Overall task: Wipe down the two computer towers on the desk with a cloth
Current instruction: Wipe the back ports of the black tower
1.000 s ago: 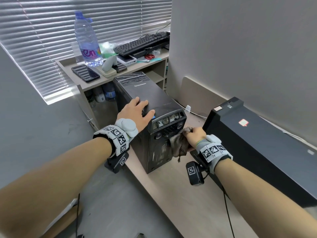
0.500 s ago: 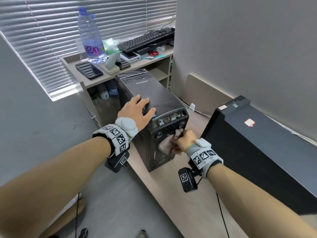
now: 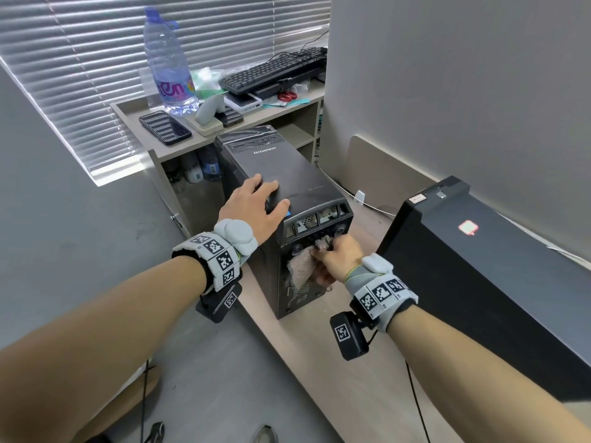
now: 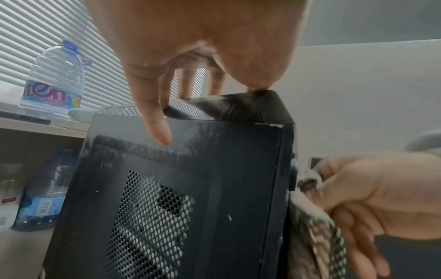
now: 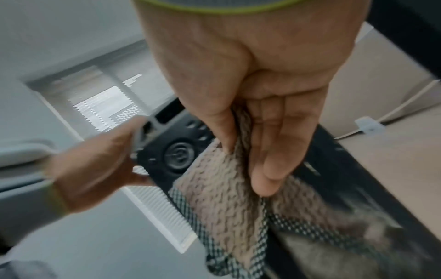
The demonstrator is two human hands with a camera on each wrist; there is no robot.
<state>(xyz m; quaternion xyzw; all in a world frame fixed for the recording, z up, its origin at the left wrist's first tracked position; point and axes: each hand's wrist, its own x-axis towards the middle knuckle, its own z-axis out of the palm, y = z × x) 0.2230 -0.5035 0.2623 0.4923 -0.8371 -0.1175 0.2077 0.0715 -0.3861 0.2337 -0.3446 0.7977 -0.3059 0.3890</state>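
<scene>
A black upright computer tower [image 3: 281,174] stands at the desk's left edge, its near end panel facing me. My left hand [image 3: 252,206] rests flat on its top, fingers spread [image 4: 155,120]. My right hand [image 3: 335,260] grips a beige checked cloth [image 3: 302,266] and presses it against that near panel [image 5: 176,154]. The cloth [image 5: 222,198] hangs below my fingers; in the left wrist view the cloth [image 4: 317,232] lies against the panel's edge. A second black tower [image 3: 473,270] lies on its side at the right of the desk.
A low shelf [image 3: 134,113] behind the tower holds a large water bottle [image 3: 168,65], a phone [image 3: 164,127], a keyboard [image 3: 271,71] and small items. Grey partition walls [image 3: 447,75] close the right and back. The wooden desk [image 3: 319,362] ends at the left, floor below.
My right hand has slid the cloth leftward across the tower's near panel, from its right edge onto the middle. The left hand has stayed on the top.
</scene>
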